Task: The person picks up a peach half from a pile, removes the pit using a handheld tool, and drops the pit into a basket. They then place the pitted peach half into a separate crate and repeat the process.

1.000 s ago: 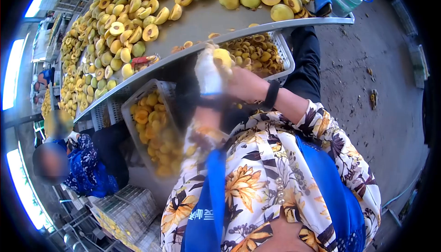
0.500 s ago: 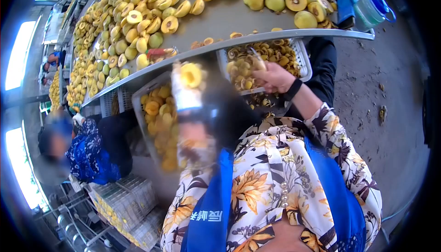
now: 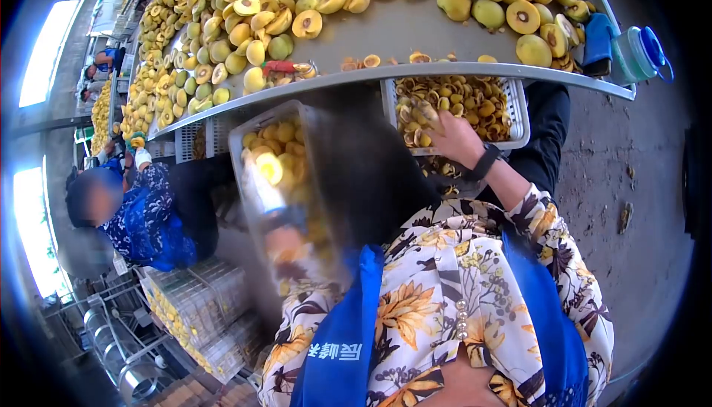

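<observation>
A white glove covers my left hand [image 3: 265, 193], which is smeared by motion. It holds a yellow peach half [image 3: 269, 169], cut face up, over a pale crate [image 3: 236, 140] of peach halves. My right hand [image 3: 456, 140] is bare and closed round a small tool with a light handle [image 3: 427, 115]; its tip is blurred. Below this hand is a white crate [image 3: 519, 114] of brownish pits and trimmings [image 3: 475, 103], under the table's edge.
A metal table [image 3: 415, 25] bears many peach halves [image 3: 222, 6], a red-handled item [image 3: 279, 66], a blue cloth [image 3: 598, 43] and a water jug [image 3: 636, 54]. Another person [image 3: 148, 207] sits at the left near stacked crates [image 3: 196, 296]. Scraps lie on the floor [image 3: 593, 155].
My left hand has moved from near the table edge down and left over the crate with the peach half. My right hand stays over the trimmings crate. The view has shifted slightly.
</observation>
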Demonstrator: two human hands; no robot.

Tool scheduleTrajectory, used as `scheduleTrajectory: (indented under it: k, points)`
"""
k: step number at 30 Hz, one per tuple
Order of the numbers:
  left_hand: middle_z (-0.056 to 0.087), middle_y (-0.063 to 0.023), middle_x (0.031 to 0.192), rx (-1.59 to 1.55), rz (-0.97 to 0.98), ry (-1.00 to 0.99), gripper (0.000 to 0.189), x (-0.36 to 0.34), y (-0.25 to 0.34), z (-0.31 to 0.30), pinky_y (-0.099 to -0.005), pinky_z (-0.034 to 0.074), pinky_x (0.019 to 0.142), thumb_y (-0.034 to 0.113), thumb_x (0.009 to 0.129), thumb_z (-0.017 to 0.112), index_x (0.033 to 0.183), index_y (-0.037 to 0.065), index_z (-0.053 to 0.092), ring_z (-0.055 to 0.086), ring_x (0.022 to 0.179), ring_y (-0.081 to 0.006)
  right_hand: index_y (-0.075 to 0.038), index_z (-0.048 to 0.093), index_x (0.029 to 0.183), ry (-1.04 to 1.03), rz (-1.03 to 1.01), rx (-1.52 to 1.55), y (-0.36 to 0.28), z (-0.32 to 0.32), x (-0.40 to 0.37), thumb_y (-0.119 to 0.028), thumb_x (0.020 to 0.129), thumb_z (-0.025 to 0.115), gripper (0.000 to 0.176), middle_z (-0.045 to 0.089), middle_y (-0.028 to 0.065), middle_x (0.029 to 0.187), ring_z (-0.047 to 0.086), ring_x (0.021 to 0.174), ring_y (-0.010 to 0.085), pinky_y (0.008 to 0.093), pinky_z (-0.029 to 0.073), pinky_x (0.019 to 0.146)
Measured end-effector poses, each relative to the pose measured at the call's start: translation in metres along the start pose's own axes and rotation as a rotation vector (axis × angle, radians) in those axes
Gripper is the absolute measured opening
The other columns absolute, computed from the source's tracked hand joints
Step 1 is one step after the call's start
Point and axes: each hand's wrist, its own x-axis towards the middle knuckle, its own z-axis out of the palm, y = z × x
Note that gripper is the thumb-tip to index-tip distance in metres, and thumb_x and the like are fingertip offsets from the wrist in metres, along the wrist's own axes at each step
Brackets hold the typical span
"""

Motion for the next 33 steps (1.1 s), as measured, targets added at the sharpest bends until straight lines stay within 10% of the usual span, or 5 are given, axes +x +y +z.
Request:
scheduleTrajectory:
  k: [4, 15, 26, 31, 33]
  points:
    - [0.061, -0.0209, 0.1, 1.286, 0.242, -0.076, 0.058, 0.027, 0.004, -0.029, -0.0441, 0.044, 0.083, 0.058, 0.084, 0.041, 0.098, 0.007, 0.064, 0.057, 0.095, -0.0375, 0.003, 0.048, 0.09, -0.018, 0.04, -0.02, 0.024, 0.005, -0.004, -0.022, 0.077, 0.059, 0.031, 0.057, 0.0283, 0.071, 0.056, 0.072, 0.0458, 0.0485, 0.045, 0.063]
    - [0.057, -0.0211, 0.115, 1.132, 0.705, -0.455, 0.064, 0.1, 0.12, 0.256, -0.0401, 0.04, 0.093, 0.051, 0.074, 0.054, 0.123, 0.01, 0.05, 0.053, 0.109, -0.0349, -0.001, 0.046, 0.099, -0.042, 0.041, -0.006, -0.007, 0.013, -0.036, -0.014, 0.074, 0.062, 0.033, 0.056, 0.0265, 0.069, 0.056, 0.066, 0.0456, 0.0495, 0.044, 0.057]
    - [0.058, -0.0194, 0.099, 0.528, 1.354, -0.546, 0.053, -0.07, 0.128, 0.18, -0.0394, 0.048, 0.08, 0.023, 0.069, 0.072, 0.114, 0.002, 0.054, 0.058, 0.089, -0.0349, -0.002, 0.048, 0.114, 0.178, -0.014, 0.598, -0.022, -0.01, 0.013, -0.032, 0.085, 0.06, 0.044, 0.06, 0.0077, 0.077, 0.058, 0.06, 0.0144, 0.0294, 0.047, 0.052]
    - [0.055, -0.0199, 0.107, 0.487, 1.374, -0.5, 0.053, -0.134, 0.083, 0.167, -0.0384, 0.05, 0.077, 0.024, 0.074, 0.067, 0.121, 0.005, 0.049, 0.06, 0.089, -0.0305, -0.004, 0.052, 0.108, 0.094, 0.046, 0.864, -0.024, -0.003, 0.026, -0.031, 0.087, 0.057, 0.035, 0.058, 0.0019, 0.072, 0.05, 0.053, 0.0072, 0.0225, 0.041, 0.044]
    - [0.055, -0.0169, 0.112, 0.166, 0.665, -0.835, 0.052, -0.16, 0.106, 0.149, -0.0396, 0.05, 0.078, 0.027, 0.08, 0.064, 0.124, 0.006, 0.046, 0.059, 0.094, -0.0287, -0.005, 0.055, 0.105, 0.154, -0.022, 0.843, -0.027, -0.013, 0.019, -0.031, 0.089, 0.054, 0.031, 0.057, 0.0006, 0.07, 0.049, 0.05, 0.0061, 0.0204, 0.037, 0.04]
